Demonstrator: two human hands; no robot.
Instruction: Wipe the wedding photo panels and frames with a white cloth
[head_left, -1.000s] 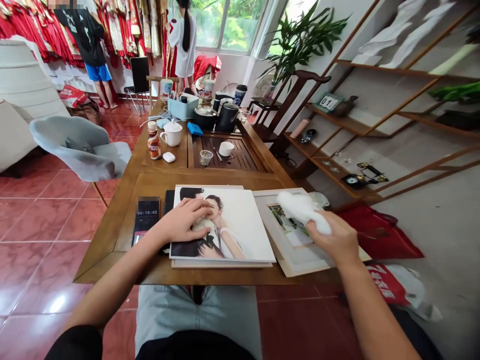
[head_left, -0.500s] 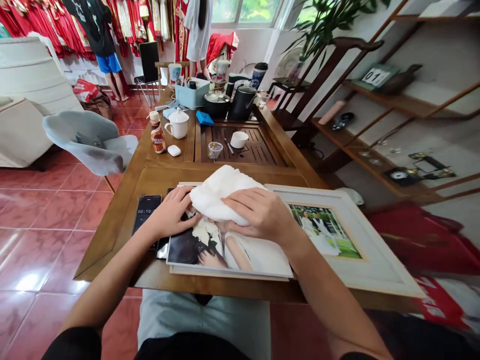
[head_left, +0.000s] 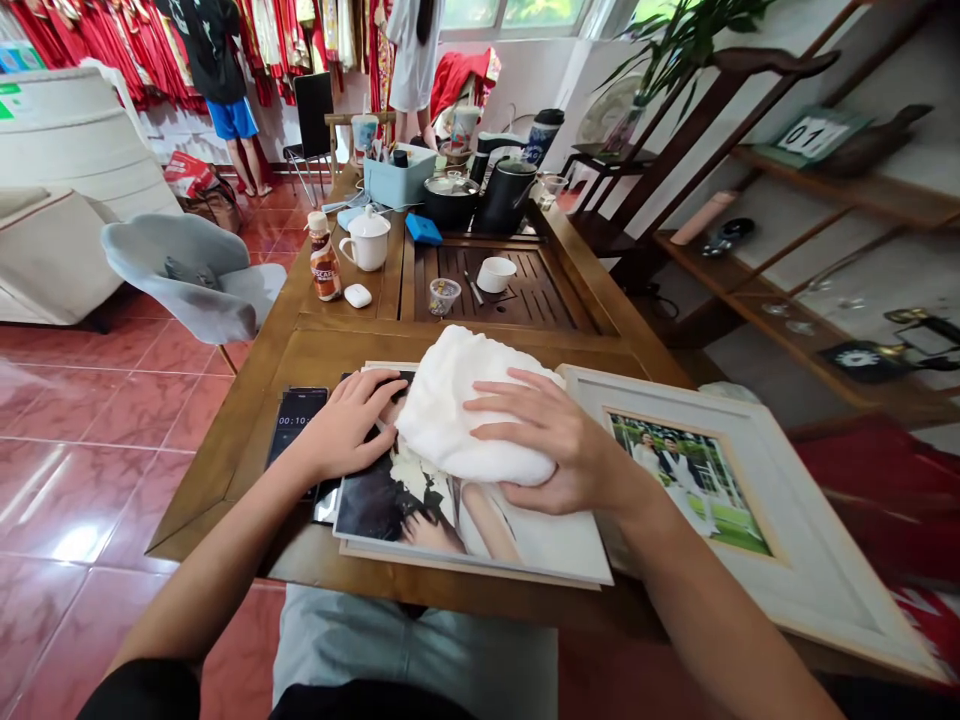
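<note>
A bunched white cloth [head_left: 446,405] lies over the upper part of a large photo print [head_left: 367,515] near the table's front edge. My right hand [head_left: 562,440] grips the cloth from its right side, fingers spread across the top. The thumb is low at the cloth's near edge. My left hand [head_left: 352,425] rests on the print's left side with its fingers apart, holding nothing. Much of the pictured figures is hidden under the cloth. A phone with a timer display [head_left: 296,415] lies left of the print, partly behind my left wrist.
To the right is a white-framed wedding photo [head_left: 690,480]. Farther back stand a white bowl [head_left: 496,274], a small clear cup [head_left: 444,296], a lidded mug [head_left: 367,240], a bottle [head_left: 324,262] and a black kettle [head_left: 504,195]. Two people stand by hanging red garments.
My right hand has moved right and slightly towards me with the cloth. My left hand stays on the print. The camera view has shifted a little.
</note>
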